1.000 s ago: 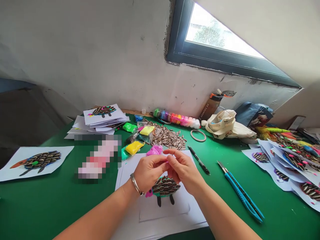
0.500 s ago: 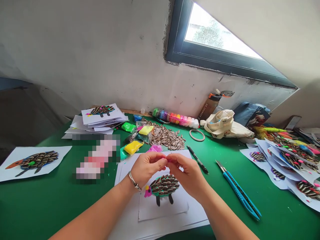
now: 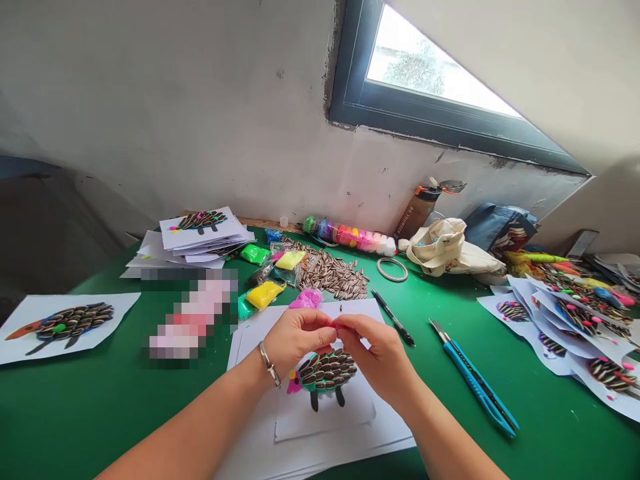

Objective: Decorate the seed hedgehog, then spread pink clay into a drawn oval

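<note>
My left hand (image 3: 303, 333) and my right hand (image 3: 373, 340) meet fingertip to fingertip above the paper. Both are closed in a pinch on a tiny bit of pink modelling clay (image 3: 339, 328), mostly covered by the fingers. Below them lies a hedgehog picture (image 3: 327, 371) with a body of striped sunflower seeds, a pink clay head and black legs. Its card (image 3: 325, 427) rests on larger white sheets (image 3: 250, 427). Just beyond the fingertips a single seed (image 3: 341, 309) lies on the paper, and a packet of pink clay (image 3: 306, 299) sits at the sheets' far edge.
A black pen (image 3: 394, 319) and a blue craft knife (image 3: 475, 380) lie on the right. Behind are a seed pile (image 3: 335, 273), yellow clay packets (image 3: 265, 295) and a tape ring (image 3: 392, 269). Finished seed pictures (image 3: 75, 327) lie left, more (image 3: 575, 333) right.
My joined hands have dropped slightly, and the fingertips have shifted on the pink clay. A seed on the paper now shows beyond them. The view has moved a little.
</note>
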{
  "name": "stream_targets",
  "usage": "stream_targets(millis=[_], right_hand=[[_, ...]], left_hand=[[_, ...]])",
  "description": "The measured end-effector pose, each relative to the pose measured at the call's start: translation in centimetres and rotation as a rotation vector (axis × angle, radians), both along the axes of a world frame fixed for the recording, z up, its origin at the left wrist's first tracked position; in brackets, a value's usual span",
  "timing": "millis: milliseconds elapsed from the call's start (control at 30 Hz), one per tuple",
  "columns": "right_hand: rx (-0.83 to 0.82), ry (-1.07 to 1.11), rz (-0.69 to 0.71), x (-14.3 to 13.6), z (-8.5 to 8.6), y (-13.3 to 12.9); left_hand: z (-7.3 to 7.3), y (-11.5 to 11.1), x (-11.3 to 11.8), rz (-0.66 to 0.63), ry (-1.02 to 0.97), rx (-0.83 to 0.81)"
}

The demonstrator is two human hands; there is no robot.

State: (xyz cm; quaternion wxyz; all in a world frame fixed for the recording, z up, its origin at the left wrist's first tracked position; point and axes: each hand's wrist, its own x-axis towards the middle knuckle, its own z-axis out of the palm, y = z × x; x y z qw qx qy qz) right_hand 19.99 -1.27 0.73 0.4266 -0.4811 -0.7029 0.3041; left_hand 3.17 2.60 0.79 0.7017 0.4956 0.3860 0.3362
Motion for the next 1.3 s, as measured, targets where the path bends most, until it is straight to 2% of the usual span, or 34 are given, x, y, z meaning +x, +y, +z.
stream_targets(millis=[167, 467, 667, 967, 1300], right_hand=[[-0.001, -0.017, 0.024, 0.0, 0.2, -0.1], [0.135, -0.179, 0.057, -0.1, 0.0, -0.2], [0.134, -0.188, 0.036, -0.3, -0.1, -0.2], [0.110, -0.204, -0.004, -0.7, -0.9, -0.3], [0.110, -0.265, 0.015, -0.3, -0.3, -0.2]], left_hand=[[-0.2, 0.1, -0.2, -0.042, -0.025, -0.028], [-0.1, 0.0, -0.2, -0.060, -0.010, -0.051], [-0.1, 0.1, -0.3, -0.075, 0.044, -0.081], [0.2, 0.1, -0.1, -0.031, 0.057, -0.149], [0.3, 0.0, -0.1, -0.012, 0.087, -0.153]])
